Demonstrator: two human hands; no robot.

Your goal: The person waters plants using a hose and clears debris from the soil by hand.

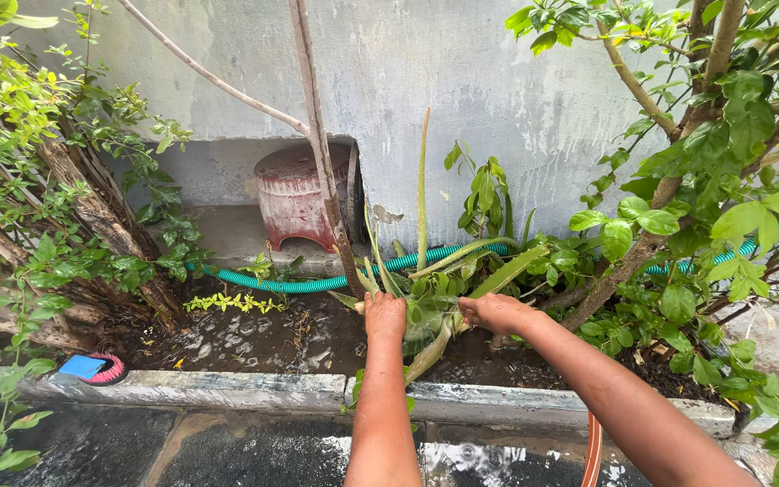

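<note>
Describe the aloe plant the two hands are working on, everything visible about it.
The aloe plant grows from wet dark soil in the bed behind a concrete kerb. Its leaves are thick, fleshy and green, some yellowish; one thin stalk rises upright against the grey wall, others splay right or droop toward the kerb. The left hand and right hand are closed at its base from either side. A green ribbed hose runs behind it.
</note>
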